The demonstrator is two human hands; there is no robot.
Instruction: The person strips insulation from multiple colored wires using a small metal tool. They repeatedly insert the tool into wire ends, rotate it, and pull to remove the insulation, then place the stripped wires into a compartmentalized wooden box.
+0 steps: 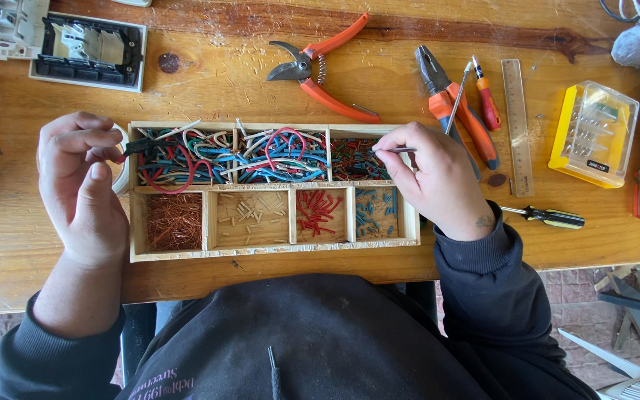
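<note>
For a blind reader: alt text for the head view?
Two hands work over a wooden tray of sorted wire pieces on a bench: the left hand pinches a wire end, the right hand holds a thin metal tool. Pliers lie behind.

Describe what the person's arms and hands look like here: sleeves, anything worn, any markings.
Both hands, left and right, are bare, without gloves or visible rings. Dark sleeves with ribbed cuffs: the left sleeve is pushed up the forearm, the right sleeve reaches the wrist. A small dark mark, perhaps a tattoo, sits by the right wrist.
</note>
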